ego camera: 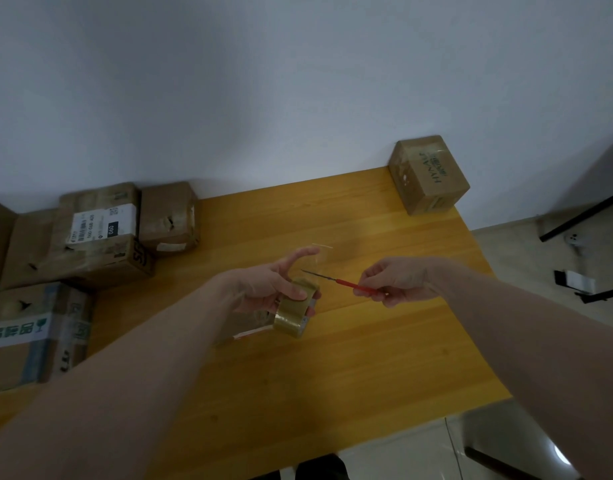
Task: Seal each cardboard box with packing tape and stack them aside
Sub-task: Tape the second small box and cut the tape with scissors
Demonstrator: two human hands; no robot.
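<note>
Over the middle of a yellow wooden table (367, 358), both forearms reaching in from the near edge. Left hand (267, 285) gripping a tape roll (294, 308), thumb curled over its top, forefinger pointing away with a clear strip of tape (319, 252) lifted off the roll and stuck to its tip. Right hand (398, 282) pinching the red handle of a small knife (343, 282), thin blade aimed left at the raised strip, tip just beside it; contact with the tape impossible to tell. Both hands held above the tabletop, near each other but apart.

Far right corner of the table: one box (430, 174), taped shut, against the wall (263, 81). Left side: a cluster of four boxes. Labelled box (104, 233) with a white shipping sticker at the far left, a smaller brown box (170, 216) just beside it on the right, touching. Flat box (24, 247) partly under the labelled one. Nearer, at the left edge, a box with green print (35, 334) and bluish tape. Right of the table, tiled floor (527, 251) with black frame parts.
</note>
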